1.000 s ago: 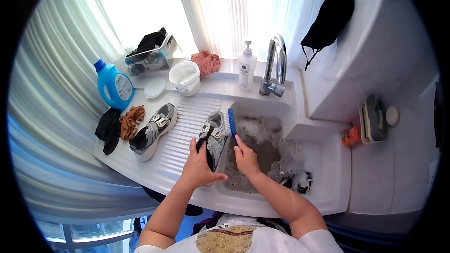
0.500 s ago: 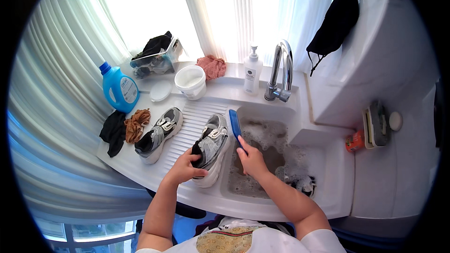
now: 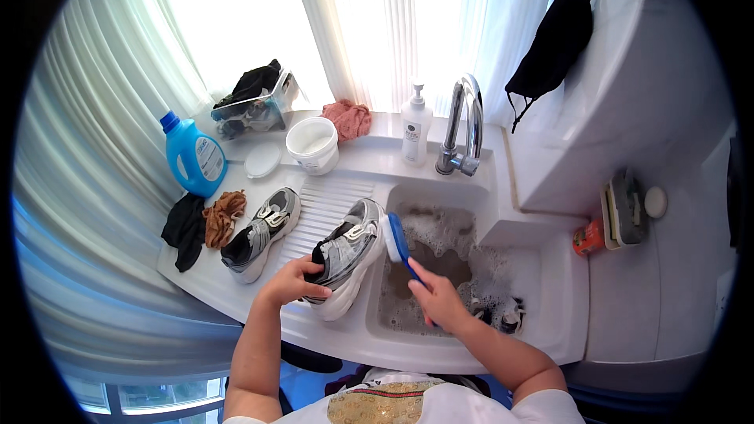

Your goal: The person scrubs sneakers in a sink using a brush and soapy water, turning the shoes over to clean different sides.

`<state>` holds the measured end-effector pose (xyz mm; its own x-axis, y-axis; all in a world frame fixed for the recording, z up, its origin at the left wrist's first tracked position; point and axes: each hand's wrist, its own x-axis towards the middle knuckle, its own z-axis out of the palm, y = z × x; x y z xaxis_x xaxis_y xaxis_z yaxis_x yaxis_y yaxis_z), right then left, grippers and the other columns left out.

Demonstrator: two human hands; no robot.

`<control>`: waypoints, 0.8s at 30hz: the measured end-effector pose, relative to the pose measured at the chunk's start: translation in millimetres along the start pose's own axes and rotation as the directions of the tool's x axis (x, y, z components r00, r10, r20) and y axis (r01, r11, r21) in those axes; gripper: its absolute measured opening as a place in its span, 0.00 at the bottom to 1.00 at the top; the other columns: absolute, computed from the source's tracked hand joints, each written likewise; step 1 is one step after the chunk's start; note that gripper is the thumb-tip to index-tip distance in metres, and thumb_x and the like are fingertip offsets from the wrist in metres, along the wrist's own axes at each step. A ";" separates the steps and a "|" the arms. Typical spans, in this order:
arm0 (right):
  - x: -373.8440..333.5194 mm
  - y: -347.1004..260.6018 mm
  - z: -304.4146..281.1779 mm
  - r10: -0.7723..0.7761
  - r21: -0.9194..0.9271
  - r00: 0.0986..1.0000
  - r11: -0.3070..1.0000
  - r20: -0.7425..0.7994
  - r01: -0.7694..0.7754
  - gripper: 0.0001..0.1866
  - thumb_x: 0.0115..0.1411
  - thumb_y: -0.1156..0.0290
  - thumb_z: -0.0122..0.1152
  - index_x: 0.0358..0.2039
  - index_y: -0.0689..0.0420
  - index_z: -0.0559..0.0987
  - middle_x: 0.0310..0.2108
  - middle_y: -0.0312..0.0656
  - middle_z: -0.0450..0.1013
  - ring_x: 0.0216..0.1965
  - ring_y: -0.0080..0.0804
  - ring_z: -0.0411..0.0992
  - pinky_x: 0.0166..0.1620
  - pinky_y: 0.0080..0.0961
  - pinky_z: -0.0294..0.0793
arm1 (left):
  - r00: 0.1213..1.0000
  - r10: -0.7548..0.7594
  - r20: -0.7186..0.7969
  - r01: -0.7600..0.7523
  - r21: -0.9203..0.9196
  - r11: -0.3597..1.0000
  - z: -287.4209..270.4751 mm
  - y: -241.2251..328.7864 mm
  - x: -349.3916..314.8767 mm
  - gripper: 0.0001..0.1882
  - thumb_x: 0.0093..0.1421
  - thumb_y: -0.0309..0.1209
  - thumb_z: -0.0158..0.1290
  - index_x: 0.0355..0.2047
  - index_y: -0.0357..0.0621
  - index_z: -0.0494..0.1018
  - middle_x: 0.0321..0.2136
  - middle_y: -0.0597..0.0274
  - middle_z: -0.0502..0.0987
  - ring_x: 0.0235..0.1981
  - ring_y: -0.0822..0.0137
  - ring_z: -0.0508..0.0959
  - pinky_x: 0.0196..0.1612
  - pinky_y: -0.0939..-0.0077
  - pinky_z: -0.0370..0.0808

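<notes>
My left hand (image 3: pixel 296 279) grips the heel of a grey and white sneaker (image 3: pixel 349 245), thumb on the near side and fingers at the black collar. The sneaker rests on the ribbed drainboard beside the basin, toe pointing away from me. In my right hand (image 3: pixel 437 298) is a blue scrub brush (image 3: pixel 399 242); its white bristles face the sneaker's right side near the toe, and I cannot tell whether they touch. A matching sneaker (image 3: pixel 261 234) stands to the left. Foamy, murky water fills the sink basin (image 3: pixel 377 310), where a partly hidden black-and-white item (image 3: pixel 510 318) lies.
Along the back stand a blue detergent bottle (image 3: pixel 188 159), a clear bin of cloths (image 3: pixel 263 110), a white tub (image 3: pixel 312 146), a pump bottle (image 3: pixel 416 129) and a chrome faucet (image 3: pixel 459 129). Black cloth (image 3: pixel 183 232) and brown cloth (image 3: pixel 225 218) lie left. A black mask (image 3: pixel 554 39) hangs right.
The brush has turned so its bristles show toward the sneaker, and my right hand has moved down and slightly right. My left hand still holds the heel. The whole view has shifted slightly.
</notes>
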<state>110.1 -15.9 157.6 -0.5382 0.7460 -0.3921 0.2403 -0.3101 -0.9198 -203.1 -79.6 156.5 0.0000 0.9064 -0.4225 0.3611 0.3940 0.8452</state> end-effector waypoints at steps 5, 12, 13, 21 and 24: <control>-12.1 46.8 6.3 -0.266 -0.319 0.963 0.918 -0.051 0.236 0.24 0.64 0.68 0.52 0.61 0.48 0.68 0.17 0.35 0.66 0.15 0.18 0.62 0.22 0.19 0.65 | 0.978 0.034 -0.206 0.055 0.414 0.909 4.0 35.0 -10.8 0.23 0.40 0.35 0.68 0.34 0.30 0.77 0.48 0.52 0.72 0.43 0.57 0.75 0.45 0.70 0.72; -1.7 9.4 -10.9 -0.383 -0.438 0.887 0.865 -0.257 0.247 0.22 0.62 0.65 0.56 0.57 0.45 0.72 0.21 0.48 0.73 0.21 0.36 0.69 0.30 0.31 0.70 | 0.781 0.432 -0.451 -0.092 0.600 0.794 55.4 14.5 -15.7 0.23 0.41 0.47 0.67 0.17 0.36 0.75 0.47 0.43 0.74 0.35 0.51 0.78 0.36 0.64 0.75; -12.3 5.2 -6.4 -0.396 -0.484 0.904 0.830 -0.162 0.277 0.21 0.62 0.65 0.55 0.57 0.45 0.72 0.23 0.51 0.73 0.24 0.44 0.72 0.31 0.36 0.71 | 0.773 0.456 -0.440 -0.112 0.614 0.782 53.2 12.2 -13.7 0.23 0.41 0.46 0.67 0.16 0.37 0.74 0.47 0.44 0.75 0.33 0.52 0.78 0.35 0.65 0.76; 31.6 0.2 -14.7 -0.351 -0.486 0.928 0.837 -0.126 0.251 0.22 0.62 0.66 0.52 0.58 0.47 0.71 0.26 0.56 0.74 0.29 0.54 0.75 0.34 0.40 0.73 | 0.760 0.624 -0.182 -0.402 0.624 0.670 16.3 8.7 -11.4 0.24 0.42 0.38 0.67 0.10 0.37 0.64 0.32 0.49 0.78 0.22 0.54 0.74 0.23 0.66 0.69; 0.1 5.5 -1.8 -0.407 -0.540 0.913 0.764 0.020 0.352 0.23 0.61 0.65 0.53 0.58 0.43 0.70 0.24 0.55 0.74 0.28 0.53 0.75 0.34 0.42 0.74 | 0.790 0.572 -0.220 -0.415 0.494 0.764 2.0 1.7 -9.7 0.25 0.42 0.36 0.68 0.10 0.36 0.62 0.20 0.50 0.72 0.17 0.57 0.67 0.20 0.66 0.63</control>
<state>112.8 -16.5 152.5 -0.6052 0.7959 0.0164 0.4304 0.3445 -0.8343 -200.6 -88.1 161.4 0.0015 0.9752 0.2213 0.7368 -0.1507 0.6591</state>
